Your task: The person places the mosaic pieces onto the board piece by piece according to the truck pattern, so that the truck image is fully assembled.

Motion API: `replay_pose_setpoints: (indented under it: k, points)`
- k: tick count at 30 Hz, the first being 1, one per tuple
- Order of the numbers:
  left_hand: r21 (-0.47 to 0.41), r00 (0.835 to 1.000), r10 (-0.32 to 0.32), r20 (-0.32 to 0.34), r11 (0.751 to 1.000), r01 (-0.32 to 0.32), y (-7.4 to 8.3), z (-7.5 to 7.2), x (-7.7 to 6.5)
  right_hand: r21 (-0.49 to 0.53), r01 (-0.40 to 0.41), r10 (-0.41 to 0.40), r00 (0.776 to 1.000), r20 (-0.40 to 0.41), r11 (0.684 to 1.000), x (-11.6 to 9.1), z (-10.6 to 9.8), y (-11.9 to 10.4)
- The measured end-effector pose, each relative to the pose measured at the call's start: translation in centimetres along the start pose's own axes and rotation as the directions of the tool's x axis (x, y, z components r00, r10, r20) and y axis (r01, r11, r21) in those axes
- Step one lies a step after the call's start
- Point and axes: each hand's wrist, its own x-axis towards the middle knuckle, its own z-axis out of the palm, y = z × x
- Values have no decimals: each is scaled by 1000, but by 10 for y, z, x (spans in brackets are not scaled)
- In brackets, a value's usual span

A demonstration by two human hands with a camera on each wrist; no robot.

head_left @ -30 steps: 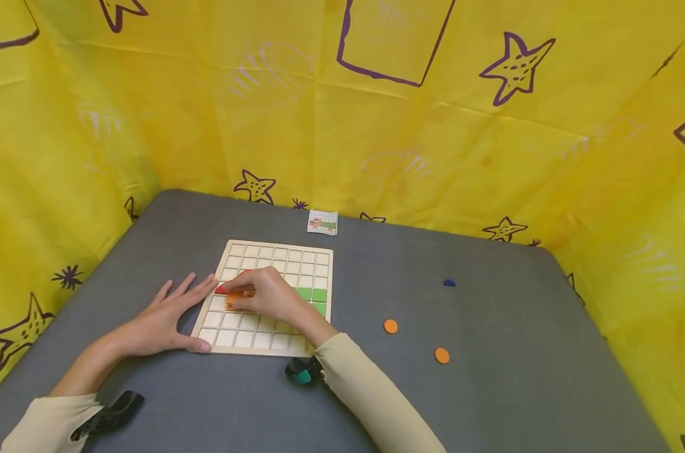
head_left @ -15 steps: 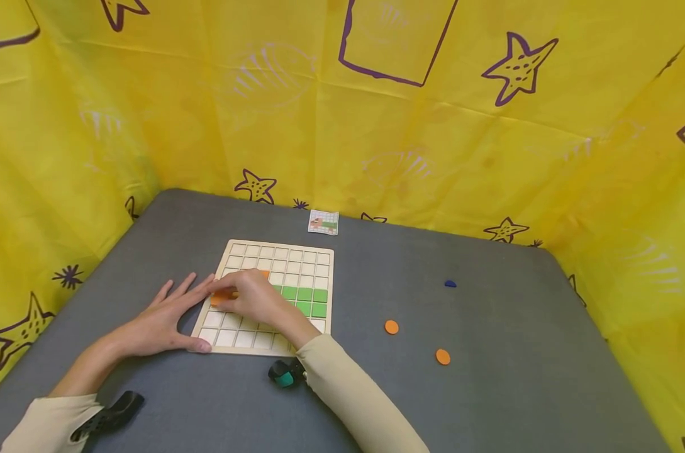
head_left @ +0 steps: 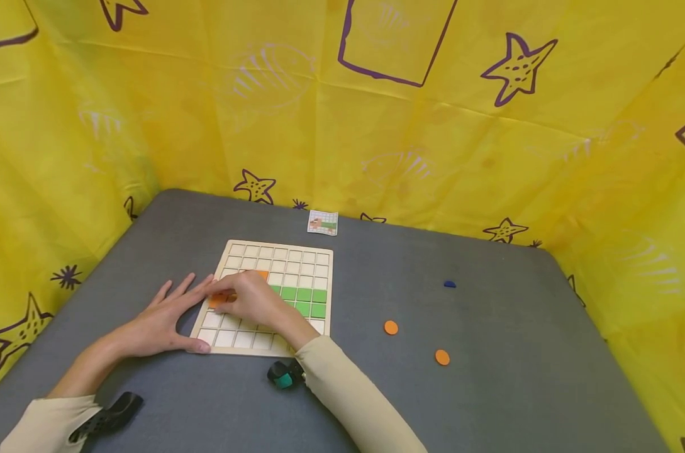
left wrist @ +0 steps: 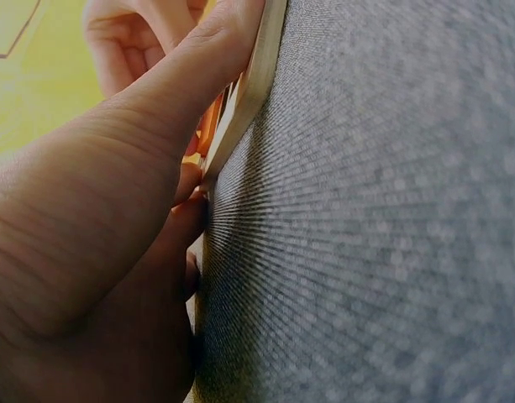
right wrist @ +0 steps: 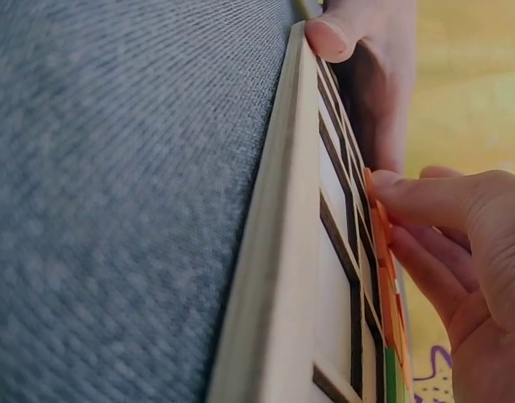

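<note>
The wooden grid board (head_left: 246, 350) lies on the grey table, holding orange tiles and several green tiles (head_left: 304, 294) in its squares. At its left edge my left hand (head_left: 155, 321) rests with straight, spread fingers, the thumb at the near corner and the fingertips by the left rim. My right hand (head_left: 254, 301) reaches over the board and covers part of its middle. Between its thumb and fingers it pinches an orange square tile (head_left: 214, 302) at the leftmost column, low against the grid. In the right wrist view the thumb touches that tile's edge (right wrist: 370, 186).
Two orange discs (head_left: 390, 327) lie right of the board, with a small blue half-round piece (head_left: 450, 284) farther back. A picture card (head_left: 322, 223) showing a coloured grid pattern sits at the table's far edge. A yellow patterned cloth (head_left: 461, 145) surrounds the table.
My right hand has shifted left with the orange tile, from the second column to the leftmost, then nearly stopped there. More green tiles now show. My left hand has stayed in place.
</note>
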Motion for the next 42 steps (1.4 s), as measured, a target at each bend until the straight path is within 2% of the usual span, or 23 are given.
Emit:
replay_pose_setpoints:
  k: [8,14,22,33,42]
  points:
    - [6,1000,4,-2,1000,-4,0,0,0,-31,43,-42,999,9,999,0,-1,-2]
    - [6,1000,-2,3,1000,2,1,0,0,30,14,-14,1000,5,999,-3,-4,2]
    - [21,1000,-16,16,1000,16,1,0,1,110,8,-4,999,-35,994,-15,-22,10]
    - [36,998,-47,31,998,45,1,0,4,142,-69,83,992,-94,987,-38,-36,29]
    - [31,998,-62,30,998,61,2,-1,3,248,-119,150,982,-111,962,-61,-55,41]
